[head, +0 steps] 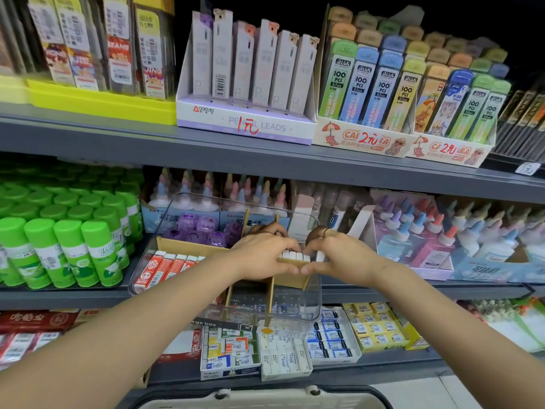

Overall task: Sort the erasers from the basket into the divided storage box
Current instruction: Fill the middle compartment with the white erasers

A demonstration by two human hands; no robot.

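step: squaring a row of white erasers (295,255) in the storage box (165,231) right middle cell | left hand (262,255) and right hand (339,255) pinch the row ends | tip: press evenly inward (basket (265,401) waits below)

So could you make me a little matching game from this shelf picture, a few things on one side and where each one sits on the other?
Things:
1. white erasers
2. red-sleeved erasers
3. purple erasers
4. basket

Places:
A. back left compartment of the storage box
B. bottom edge of the view, below the shelves
C. between the left hand and the right hand
D. front left compartment of the box

Pairs: 1-C, 2-D, 3-A, 4-B
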